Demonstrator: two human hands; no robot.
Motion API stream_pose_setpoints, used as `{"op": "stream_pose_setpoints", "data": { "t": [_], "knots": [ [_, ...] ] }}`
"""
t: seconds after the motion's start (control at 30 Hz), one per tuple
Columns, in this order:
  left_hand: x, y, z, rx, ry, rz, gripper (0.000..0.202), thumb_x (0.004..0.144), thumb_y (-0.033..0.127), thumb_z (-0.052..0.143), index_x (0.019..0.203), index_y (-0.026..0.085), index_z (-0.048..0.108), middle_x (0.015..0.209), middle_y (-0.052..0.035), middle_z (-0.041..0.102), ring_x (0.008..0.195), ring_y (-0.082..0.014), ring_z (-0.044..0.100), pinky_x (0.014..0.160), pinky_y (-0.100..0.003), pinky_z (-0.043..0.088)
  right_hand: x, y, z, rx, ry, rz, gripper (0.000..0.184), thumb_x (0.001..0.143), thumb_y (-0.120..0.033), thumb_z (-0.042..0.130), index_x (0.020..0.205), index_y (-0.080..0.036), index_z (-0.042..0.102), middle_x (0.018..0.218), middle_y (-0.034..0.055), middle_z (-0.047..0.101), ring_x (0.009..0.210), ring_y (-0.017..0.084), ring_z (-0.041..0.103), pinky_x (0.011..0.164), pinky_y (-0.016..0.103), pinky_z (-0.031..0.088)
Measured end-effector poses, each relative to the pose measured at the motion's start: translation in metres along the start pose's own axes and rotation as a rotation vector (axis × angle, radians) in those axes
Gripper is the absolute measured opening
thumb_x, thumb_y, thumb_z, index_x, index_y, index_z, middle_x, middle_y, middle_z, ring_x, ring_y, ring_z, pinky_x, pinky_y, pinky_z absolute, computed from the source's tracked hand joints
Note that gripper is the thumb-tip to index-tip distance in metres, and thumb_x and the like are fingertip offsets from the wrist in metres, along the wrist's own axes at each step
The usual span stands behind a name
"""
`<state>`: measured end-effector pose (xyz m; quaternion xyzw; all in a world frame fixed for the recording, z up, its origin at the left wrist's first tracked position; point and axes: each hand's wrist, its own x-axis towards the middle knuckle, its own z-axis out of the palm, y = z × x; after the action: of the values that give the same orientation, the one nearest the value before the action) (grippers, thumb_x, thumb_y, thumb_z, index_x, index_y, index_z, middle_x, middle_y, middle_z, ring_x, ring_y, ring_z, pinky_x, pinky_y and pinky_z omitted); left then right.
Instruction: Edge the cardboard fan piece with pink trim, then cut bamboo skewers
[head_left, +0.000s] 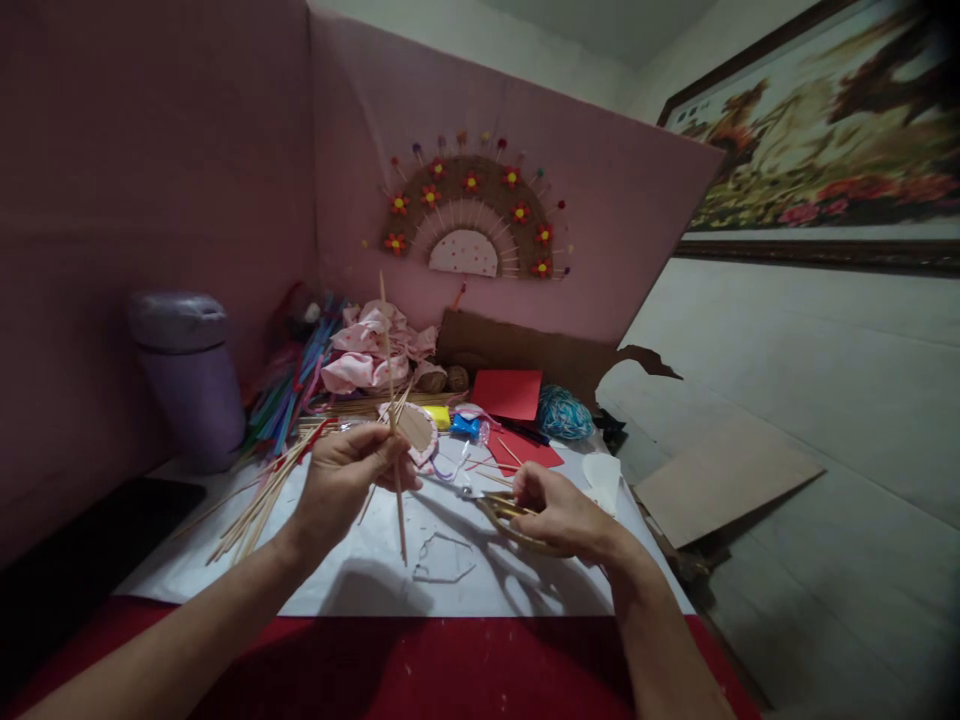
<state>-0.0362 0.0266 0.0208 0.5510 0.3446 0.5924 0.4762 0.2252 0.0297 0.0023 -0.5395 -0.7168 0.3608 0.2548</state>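
My left hand (346, 478) is closed on a thin wooden stick (391, 400), held nearly upright over the white sheet (360, 570). A small half-round cardboard piece edged in pink cloth (415, 428), with other sticks fanning from it, sits just behind those fingers. My right hand (559, 512) is closed around gold-handled scissors (504, 508), whose blades point left toward the stick. Both hands hover low above the table.
Loose wooden sticks (262, 490) lie at the left beside a purple lidded container (189, 375). Coloured straws (289, 385), pink cloth (371, 350), red paper (508, 393) and blue yarn (562, 412) crowd the back. A decorated fan (469, 215) hangs on the pink board. Brown cardboard (724, 478) lies on the right.
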Motion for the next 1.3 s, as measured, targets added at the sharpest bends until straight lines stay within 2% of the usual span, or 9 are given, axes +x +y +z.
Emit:
{"op": "stream_pose_setpoints", "data": {
  "t": [0.13, 0.23, 0.3, 0.4, 0.53, 0.67, 0.8, 1.0, 1.3],
  "knots": [
    [0.005, -0.001, -0.011, -0.031, -0.042, -0.137, 0.022, 0.076, 0.031, 0.062, 0.067, 0.012, 0.058, 0.05, 0.0009, 0.06, 0.04, -0.0116, 0.058, 0.04, -0.02, 0.046, 0.004, -0.001, -0.006, 0.361, 0.094, 0.033, 0.043, 0.063, -0.027, 0.07, 0.099, -0.019, 0.047, 0.063, -0.0062, 0.047, 0.052, 0.008, 0.043, 0.046, 0.019, 0.032],
    [0.006, -0.006, -0.013, -0.045, -0.115, -0.22, 0.024, 0.076, 0.033, 0.061, 0.068, 0.011, 0.059, 0.045, 0.0008, 0.058, 0.034, -0.0108, 0.053, 0.035, -0.019, 0.042, 0.005, -0.011, 0.005, 0.58, 0.017, -0.04, 0.054, 0.062, -0.045, 0.071, 0.104, -0.02, 0.047, 0.058, -0.0092, 0.039, 0.045, 0.006, 0.033, 0.047, 0.023, 0.04],
    [0.005, -0.008, -0.013, -0.049, -0.141, -0.241, 0.024, 0.077, 0.033, 0.059, 0.068, 0.011, 0.059, 0.042, 0.0012, 0.055, 0.031, -0.0098, 0.05, 0.031, -0.017, 0.037, 0.003, -0.02, 0.017, 0.626, -0.048, -0.101, 0.058, 0.061, -0.059, 0.068, 0.098, -0.019, 0.048, 0.059, -0.0091, 0.036, 0.046, 0.006, 0.031, 0.051, 0.025, 0.043],
    [0.005, -0.008, -0.012, -0.077, -0.128, -0.252, 0.023, 0.076, 0.031, 0.058, 0.063, 0.012, 0.057, 0.035, 0.0023, 0.051, 0.026, -0.0081, 0.042, 0.027, -0.016, 0.032, -0.002, -0.031, 0.03, 0.544, -0.12, -0.122, 0.063, 0.061, -0.07, 0.061, 0.095, -0.018, 0.048, 0.062, -0.0065, 0.039, 0.051, 0.007, 0.035, 0.049, 0.021, 0.037],
    [0.003, -0.006, -0.012, -0.127, -0.109, -0.252, 0.022, 0.073, 0.028, 0.056, 0.056, 0.013, 0.055, 0.03, 0.0034, 0.045, 0.023, -0.0072, 0.034, 0.024, -0.016, 0.026, -0.005, -0.032, 0.038, 0.416, -0.185, -0.134, 0.062, 0.064, -0.071, 0.058, 0.094, -0.018, 0.047, 0.066, -0.004, 0.045, 0.052, 0.007, 0.035, 0.044, 0.019, 0.029],
    [0.001, -0.007, -0.013, -0.095, -0.188, -0.294, 0.024, 0.073, 0.028, 0.055, 0.054, 0.013, 0.055, 0.029, 0.0028, 0.044, 0.021, -0.006, 0.033, 0.024, -0.015, 0.018, -0.003, -0.025, 0.043, 0.418, -0.26, -0.126, 0.065, 0.061, -0.069, 0.062, 0.096, -0.016, 0.05, 0.062, -0.0052, 0.045, 0.047, 0.005, 0.031, 0.042, 0.018, 0.025],
    [-0.001, -0.008, -0.011, -0.029, -0.235, -0.325, 0.024, 0.073, 0.026, 0.052, 0.054, 0.013, 0.054, 0.028, 0.0044, 0.041, 0.019, -0.0027, 0.027, 0.026, -0.014, 0.009, -0.003, -0.025, 0.047, 0.425, -0.254, -0.099, 0.069, 0.058, -0.071, 0.062, 0.098, -0.017, 0.05, 0.063, -0.0051, 0.047, 0.045, 0.004, 0.03, 0.04, 0.017, 0.023],
    [-0.001, -0.005, -0.008, 0.032, -0.237, -0.367, 0.024, 0.07, 0.029, 0.055, 0.051, 0.013, 0.053, 0.027, 0.0056, 0.037, 0.02, -0.0018, 0.023, 0.026, -0.014, 0.008, -0.005, -0.031, 0.044, 0.435, -0.278, -0.114, 0.065, 0.059, -0.07, 0.063, 0.092, -0.016, 0.05, 0.061, -0.0062, 0.044, 0.046, 0.004, 0.03, 0.04, 0.017, 0.024],
    [-0.002, -0.005, -0.007, 0.04, -0.251, -0.378, 0.026, 0.069, 0.031, 0.055, 0.051, 0.013, 0.053, 0.025, 0.006, 0.035, 0.02, -0.002, 0.022, 0.026, -0.014, 0.008, -0.003, -0.022, 0.049, 0.433, -0.271, -0.166, 0.067, 0.061, -0.073, 0.057, 0.096, -0.016, 0.049, 0.063, -0.0053, 0.043, 0.05, 0.006, 0.031, 0.042, 0.017, 0.025]
  ]
}}
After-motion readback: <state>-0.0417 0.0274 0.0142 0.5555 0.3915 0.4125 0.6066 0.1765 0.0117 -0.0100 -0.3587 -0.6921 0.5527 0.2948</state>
